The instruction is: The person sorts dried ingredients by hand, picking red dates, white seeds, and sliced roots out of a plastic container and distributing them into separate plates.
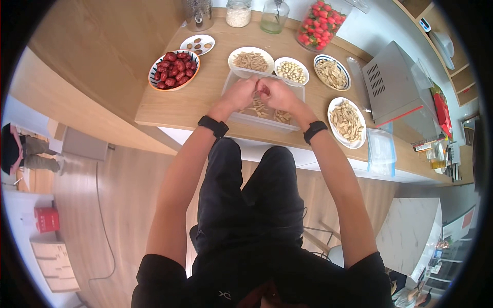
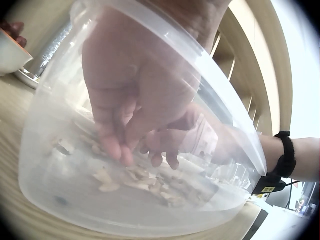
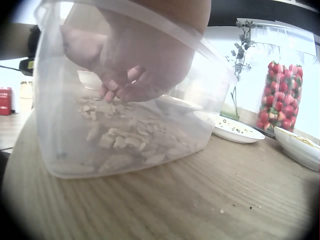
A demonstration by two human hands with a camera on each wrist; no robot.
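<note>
A translucent plastic bin (image 1: 298, 93) stands at the counter's front edge, with pale dried slices (image 3: 125, 140) scattered over its bottom. My left hand (image 1: 241, 94) and right hand (image 1: 280, 95) meet inside it, above the slices. Through the wall in the left wrist view, the left hand (image 2: 135, 85) points its fingers down, fingertips close together. Curled fingers of the right hand (image 3: 150, 75) show in the right wrist view, near the other hand's fingertips. The bin's cloudy wall blurs both hands, and I cannot tell whether a slice is between the fingers.
Behind the bin are plates of pale strips (image 1: 250, 60) and round seeds (image 1: 291, 71). Red dates (image 1: 175, 71) fill a bowl at left. Dishes of dried slices (image 1: 331, 72) and longer pieces (image 1: 346, 122) stand at right, before a grey appliance (image 1: 395, 84). Strawberries (image 1: 322, 24) fill a tall container behind.
</note>
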